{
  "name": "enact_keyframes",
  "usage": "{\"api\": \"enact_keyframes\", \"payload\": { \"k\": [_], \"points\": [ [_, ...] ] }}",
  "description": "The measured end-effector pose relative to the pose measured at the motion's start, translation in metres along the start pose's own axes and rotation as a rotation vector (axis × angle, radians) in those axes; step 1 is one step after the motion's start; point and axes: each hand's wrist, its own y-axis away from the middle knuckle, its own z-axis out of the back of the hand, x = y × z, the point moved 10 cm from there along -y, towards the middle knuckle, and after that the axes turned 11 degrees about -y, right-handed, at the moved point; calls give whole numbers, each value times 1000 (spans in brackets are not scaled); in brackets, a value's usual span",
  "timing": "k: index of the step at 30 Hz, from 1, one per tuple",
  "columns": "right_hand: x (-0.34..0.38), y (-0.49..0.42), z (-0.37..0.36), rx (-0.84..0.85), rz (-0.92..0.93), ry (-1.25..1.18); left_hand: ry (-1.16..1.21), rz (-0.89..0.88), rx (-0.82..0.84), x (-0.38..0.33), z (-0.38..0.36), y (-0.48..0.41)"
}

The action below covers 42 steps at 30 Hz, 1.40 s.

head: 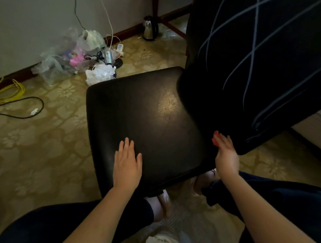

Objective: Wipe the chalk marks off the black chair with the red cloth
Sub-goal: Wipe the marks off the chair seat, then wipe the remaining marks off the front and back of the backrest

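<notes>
The black chair's seat (138,111) fills the middle, with a pale scuffed patch near its back. Its backrest (267,89) rises at the upper right, crossed by several pale chalk marks (252,57). My left hand (127,164) lies flat on the seat's front left part, fingers straight. My right hand (226,155) is at the seat's right edge, by the foot of the backrest, fingers stretched out over the red cloth (215,139). Only a small piece of the cloth shows beyond the fingers, and the thumb is hidden.
Plastic bags (70,56), cables and a power strip (120,47) lie by the wall at the left. A kettle (150,28) stands near dark wooden furniture legs. Yellow and black cords (15,96) trail over the patterned floor. My knees are below the seat.
</notes>
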Motion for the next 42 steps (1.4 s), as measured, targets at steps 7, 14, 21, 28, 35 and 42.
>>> {"api": "enact_keyframes", "payload": {
  "k": [7, 14, 21, 28, 35, 42],
  "points": [
    [115, 102, -94, 140, 223, -124, -42, -65, -43, -18, -16, 8],
    [83, 85, -68, 259, 303, -203, -210, -114, -48, 4, -23, 5],
    [12, 68, -8, 135, -85, -173, -202, -62, 83, 4, -16, -1],
    [60, 68, 12, 77, -33, -214, -5, -140, 220, -22, 20, 11],
    [159, 64, 72, 69, 184, 26, 181, -289, 112, -81, 111, 40],
    [269, 68, 153, -7, 472, -49, 328, -447, 21, -136, 202, 73]
  ]
}}
